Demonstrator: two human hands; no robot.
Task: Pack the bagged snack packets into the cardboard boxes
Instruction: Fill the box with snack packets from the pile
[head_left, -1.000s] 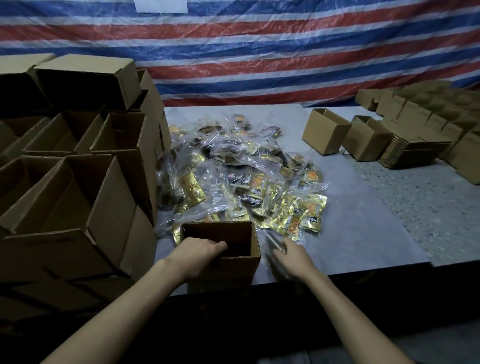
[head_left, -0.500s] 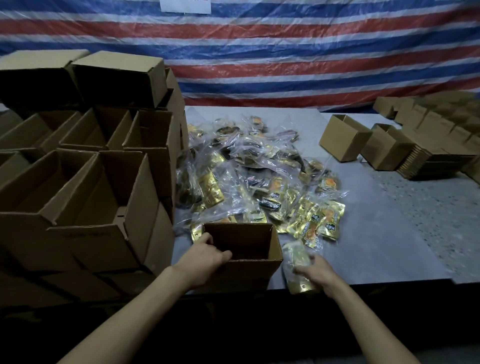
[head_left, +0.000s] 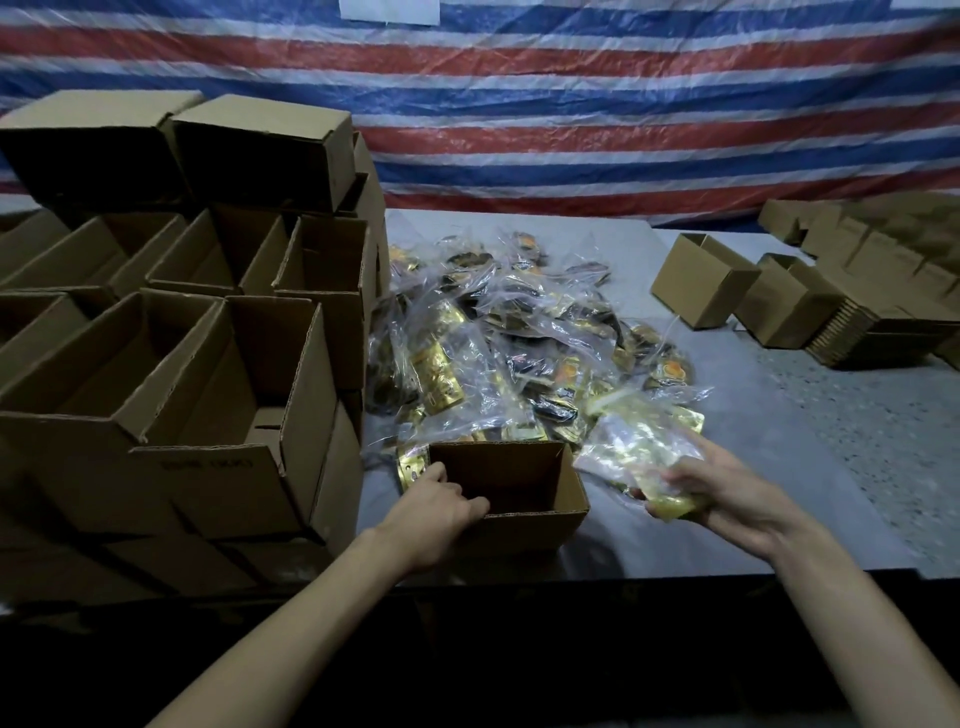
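A small open cardboard box (head_left: 566, 512) stands at the table's near edge, dark inside. My left hand (head_left: 441, 501) grips its near left rim, thumb over the edge. To the right of the box, my right hand (head_left: 711, 480) holds a clear bag of gold snack packets (head_left: 636, 449) lifted a little above the table. Behind the box lies a heap of bagged snack packets (head_left: 498, 343) in gold and dark wrappers.
Several open empty cardboard boxes (head_left: 197, 364) are stacked at the left, right beside the small box. Two more boxes (head_left: 701, 283) and a stack of flat cardboard (head_left: 872, 332) sit at the right. The grey table (head_left: 779, 467) ends at a dark front edge. A striped tarp hangs behind.
My right hand has picked a bag of packets from the heap's near edge and raised it beside the box. My left hand has stayed on the box rim. The camera has shifted.
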